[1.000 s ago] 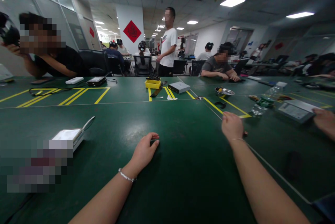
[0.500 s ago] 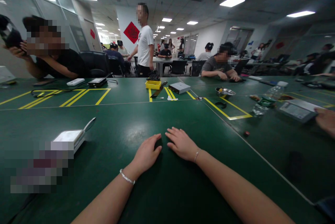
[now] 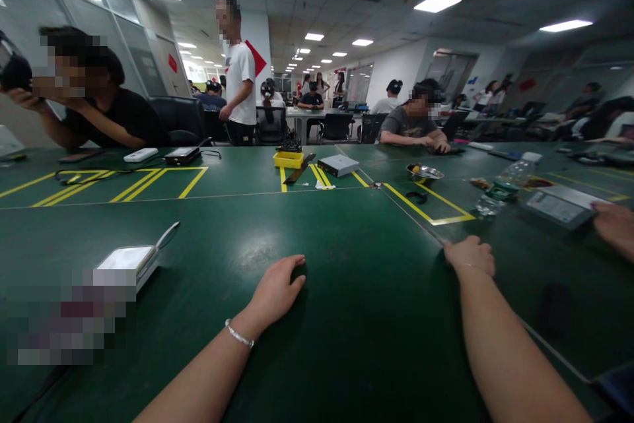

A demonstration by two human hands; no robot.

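Observation:
My left hand [image 3: 278,288] rests on the green tabletop [image 3: 347,344], palm down, fingers stretched forward and thumb apart; nothing is in it. Farther right, my right hand [image 3: 469,255] is over the table beside the pale seam line, its fingers curled downward. It covers the spot where a small reddish object lay, and that object is hidden now. Whatever is between its fingers cannot be seen. Beyond this hand lie a black curved item [image 3: 416,198] and a clear plastic bottle [image 3: 505,187] with a green label.
A white device [image 3: 127,258] with a cable lies at left. Farther back are a yellow tray [image 3: 288,160], a grey box [image 3: 338,164] and a metal bowl [image 3: 424,173]. At right, another person's hand [image 3: 614,225] is by a grey-white box [image 3: 559,207]. People sit across the table.
My right hand has moved right, away from my left hand, onto the spot of the small reddish object. My left hand stays put. A standing person in the background has walked left.

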